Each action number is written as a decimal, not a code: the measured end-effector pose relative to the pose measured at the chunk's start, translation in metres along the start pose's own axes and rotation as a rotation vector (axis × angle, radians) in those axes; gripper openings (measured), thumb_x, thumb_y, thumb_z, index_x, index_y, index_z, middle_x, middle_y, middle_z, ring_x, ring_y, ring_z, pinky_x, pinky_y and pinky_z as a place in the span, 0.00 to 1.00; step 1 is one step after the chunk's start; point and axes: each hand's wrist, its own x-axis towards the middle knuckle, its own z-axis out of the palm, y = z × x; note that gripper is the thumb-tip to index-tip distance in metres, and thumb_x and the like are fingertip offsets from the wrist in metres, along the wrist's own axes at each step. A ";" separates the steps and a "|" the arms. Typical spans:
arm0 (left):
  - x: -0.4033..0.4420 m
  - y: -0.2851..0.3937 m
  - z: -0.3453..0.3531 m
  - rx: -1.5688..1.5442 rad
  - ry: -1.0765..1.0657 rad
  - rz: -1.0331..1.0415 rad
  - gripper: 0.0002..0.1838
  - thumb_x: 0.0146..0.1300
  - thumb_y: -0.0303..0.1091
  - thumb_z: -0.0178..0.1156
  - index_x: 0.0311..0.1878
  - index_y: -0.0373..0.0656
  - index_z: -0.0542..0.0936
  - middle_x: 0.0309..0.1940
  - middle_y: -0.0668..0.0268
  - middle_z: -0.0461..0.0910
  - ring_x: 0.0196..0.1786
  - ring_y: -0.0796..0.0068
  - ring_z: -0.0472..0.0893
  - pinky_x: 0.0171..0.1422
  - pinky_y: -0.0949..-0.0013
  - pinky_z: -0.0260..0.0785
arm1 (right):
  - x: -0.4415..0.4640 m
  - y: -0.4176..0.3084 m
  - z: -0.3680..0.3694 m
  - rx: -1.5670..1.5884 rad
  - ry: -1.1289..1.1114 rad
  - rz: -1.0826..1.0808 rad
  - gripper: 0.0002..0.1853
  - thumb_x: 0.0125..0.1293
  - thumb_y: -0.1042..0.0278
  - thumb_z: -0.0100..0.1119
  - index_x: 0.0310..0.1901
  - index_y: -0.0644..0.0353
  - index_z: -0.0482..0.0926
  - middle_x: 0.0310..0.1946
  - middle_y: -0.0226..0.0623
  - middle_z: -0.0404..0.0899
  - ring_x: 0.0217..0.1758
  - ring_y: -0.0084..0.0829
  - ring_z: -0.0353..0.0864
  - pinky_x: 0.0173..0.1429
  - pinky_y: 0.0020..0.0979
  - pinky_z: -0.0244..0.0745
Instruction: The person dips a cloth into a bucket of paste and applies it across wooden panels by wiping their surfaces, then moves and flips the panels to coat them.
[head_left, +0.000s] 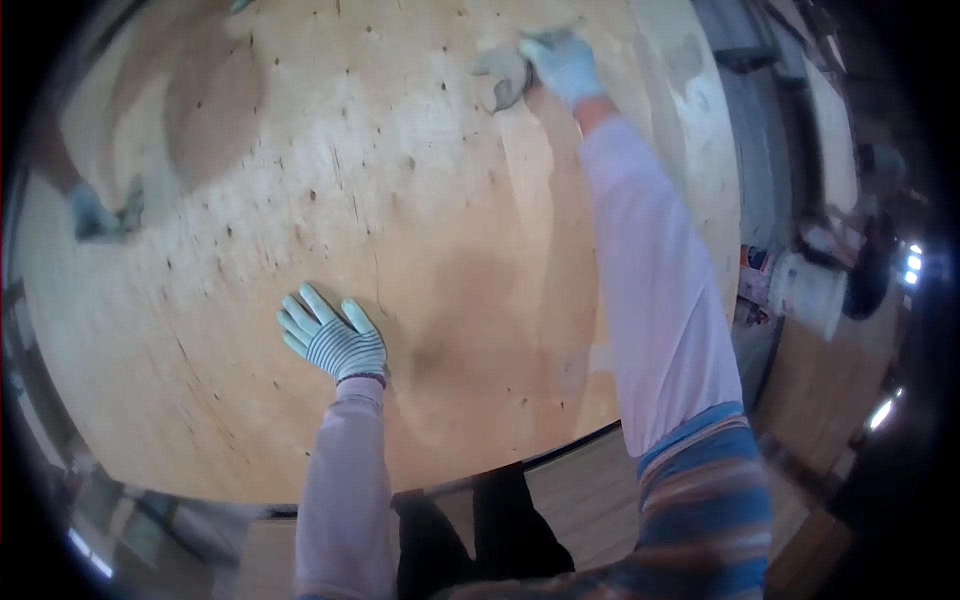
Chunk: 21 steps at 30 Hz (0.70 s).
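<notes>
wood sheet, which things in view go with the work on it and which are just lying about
Seem part of the job:
wood sheet
left hand, gloved, spread on the sheet
right hand, gloved; too blurred to tell if it holds anything
another person's gloved hand

Seem just lying about:
white bucket beside the sheet
something printed by the bucket, unclear

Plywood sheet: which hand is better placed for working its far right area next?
Probably the right hand: it is stretched out over the far right part of the plywood sheet, while the left hand rests palm-down much closer in.
</notes>
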 end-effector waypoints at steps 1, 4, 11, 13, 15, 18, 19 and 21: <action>0.002 -0.002 0.002 -0.003 0.024 0.006 0.37 0.63 0.49 0.54 0.72 0.41 0.61 0.72 0.45 0.56 0.75 0.38 0.53 0.75 0.38 0.43 | 0.012 0.001 0.008 0.140 0.104 -0.012 0.15 0.63 0.62 0.62 0.49 0.53 0.85 0.42 0.38 0.87 0.47 0.32 0.85 0.51 0.28 0.78; -0.004 0.000 0.004 -0.017 0.070 0.023 0.36 0.63 0.49 0.54 0.72 0.42 0.62 0.72 0.45 0.57 0.74 0.39 0.54 0.75 0.38 0.44 | -0.027 -0.027 0.001 0.451 -0.389 0.053 0.14 0.63 0.67 0.62 0.51 0.50 0.85 0.47 0.39 0.86 0.50 0.31 0.85 0.54 0.27 0.78; -0.005 -0.008 0.011 0.034 0.159 0.052 0.34 0.65 0.53 0.51 0.70 0.45 0.65 0.69 0.48 0.62 0.72 0.43 0.58 0.73 0.40 0.48 | -0.402 -0.012 0.043 0.538 -0.269 -0.212 0.17 0.60 0.78 0.62 0.51 0.53 0.83 0.50 0.37 0.84 0.54 0.38 0.83 0.60 0.32 0.76; -0.008 -0.007 0.015 -0.007 0.149 0.048 0.34 0.65 0.53 0.51 0.71 0.46 0.65 0.69 0.50 0.63 0.73 0.43 0.58 0.74 0.39 0.47 | -0.514 -0.028 0.041 0.446 -0.186 -0.148 0.16 0.59 0.77 0.63 0.50 0.53 0.83 0.50 0.38 0.83 0.54 0.39 0.82 0.62 0.34 0.75; -0.014 -0.014 0.006 -0.039 0.105 0.152 0.32 0.65 0.52 0.51 0.70 0.49 0.67 0.69 0.52 0.64 0.72 0.45 0.59 0.74 0.40 0.48 | -0.609 -0.055 0.050 0.238 -0.027 -0.129 0.16 0.59 0.78 0.63 0.49 0.54 0.83 0.49 0.38 0.83 0.53 0.39 0.83 0.63 0.36 0.75; -0.032 -0.070 0.025 -0.190 0.115 0.601 0.30 0.65 0.49 0.51 0.70 0.52 0.68 0.68 0.52 0.66 0.71 0.47 0.62 0.74 0.45 0.51 | -0.697 -0.099 0.088 0.165 0.214 0.034 0.16 0.60 0.79 0.63 0.51 0.57 0.82 0.48 0.40 0.84 0.49 0.37 0.85 0.61 0.35 0.77; -0.038 -0.097 0.030 -0.251 0.116 0.767 0.29 0.66 0.48 0.51 0.69 0.52 0.69 0.67 0.52 0.66 0.70 0.48 0.63 0.74 0.47 0.52 | -0.706 -0.122 0.096 0.408 0.219 0.276 0.16 0.62 0.78 0.62 0.52 0.58 0.81 0.48 0.39 0.84 0.51 0.34 0.83 0.61 0.34 0.76; -0.087 -0.176 0.008 -0.169 0.126 0.732 0.28 0.66 0.45 0.52 0.68 0.51 0.70 0.66 0.51 0.69 0.69 0.49 0.66 0.75 0.50 0.54 | -0.713 -0.169 0.113 0.902 0.196 0.772 0.16 0.65 0.78 0.59 0.55 0.61 0.81 0.49 0.37 0.84 0.54 0.28 0.81 0.62 0.32 0.74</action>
